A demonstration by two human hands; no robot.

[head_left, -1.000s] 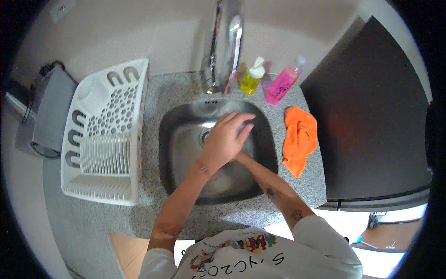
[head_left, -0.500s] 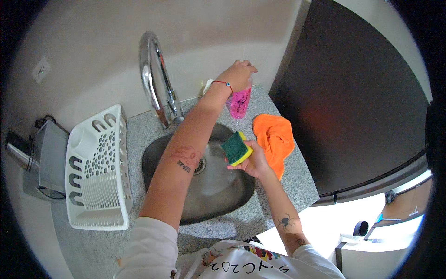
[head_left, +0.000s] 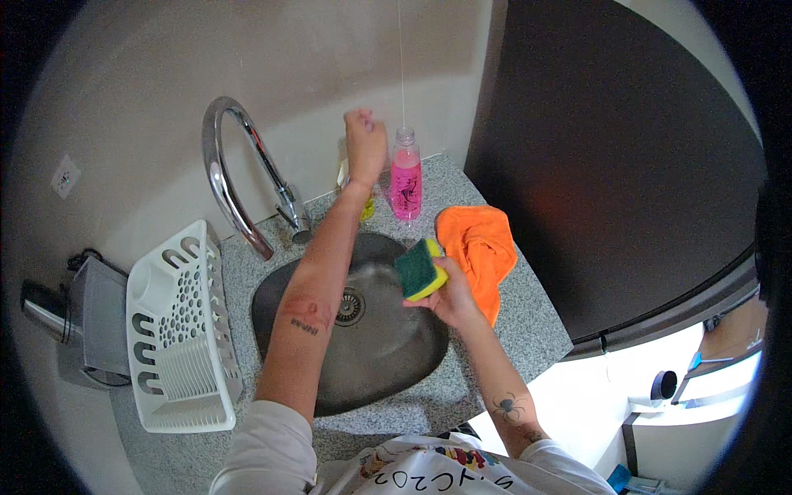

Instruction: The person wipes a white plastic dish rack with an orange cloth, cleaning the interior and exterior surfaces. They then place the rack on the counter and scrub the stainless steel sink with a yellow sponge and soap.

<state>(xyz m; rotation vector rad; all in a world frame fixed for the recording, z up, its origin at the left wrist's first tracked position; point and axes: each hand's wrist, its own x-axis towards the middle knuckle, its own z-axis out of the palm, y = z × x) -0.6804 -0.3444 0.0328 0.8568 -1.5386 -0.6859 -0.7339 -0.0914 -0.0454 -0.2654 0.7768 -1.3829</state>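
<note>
My right hand (head_left: 451,294) grips a sponge (head_left: 419,271), dark green on one face and yellow on the other, above the right side of the sink (head_left: 379,363). My left hand (head_left: 365,148) is raised near the wall with its fingers curled; anything inside them is too small and blurred to make out. Just right of it stands a clear bottle (head_left: 406,183) of pink liquid, upright, its neck uncovered. Behind my left wrist, a container with yellow-green contents (head_left: 368,208) is partly hidden. An orange cloth (head_left: 478,252) lies crumpled beside my right hand.
A curved chrome faucet (head_left: 216,161) rises at the sink's back left. On the left, a white dish rack (head_left: 186,330) sits on the grey speckled counter (head_left: 528,309), beside a grey appliance (head_left: 103,318). A large dark panel (head_left: 610,173) bounds the right side.
My left hand has moved left, off the top of the pink bottle, whose bare neck now shows. My right hand keeps the sponge in nearly the same place. The view has shifted slightly.
</note>
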